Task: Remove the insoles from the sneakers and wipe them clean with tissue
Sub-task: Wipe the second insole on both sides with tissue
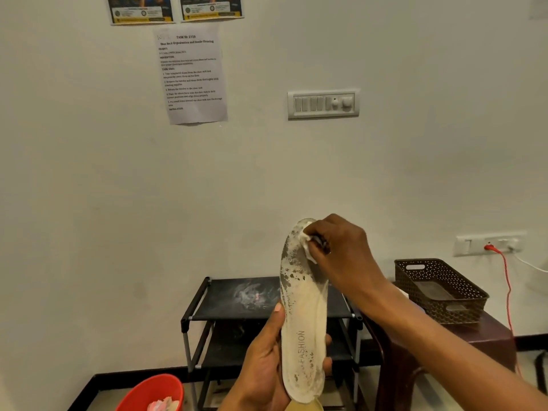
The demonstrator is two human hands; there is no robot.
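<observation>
A worn cream insole (pixel 302 315) printed with "FASHION" stands upright in front of me, toe end up, with grey scuffed patches near the toe. My left hand (pixel 264 360) grips its heel half from below, thumb on the left edge and fingertips showing at the right edge. My right hand (pixel 341 250) pinches a small wad of white tissue (pixel 307 246) and presses it against the toe end. No sneakers are in view.
A black shoe rack (pixel 237 304) with a dusty top shelf stands against the wall behind the insole. A brown perforated basket (pixel 441 292) sits on a dark red stool (pixel 474 339) at right. A red bucket (pixel 151 393) sits on the floor at lower left.
</observation>
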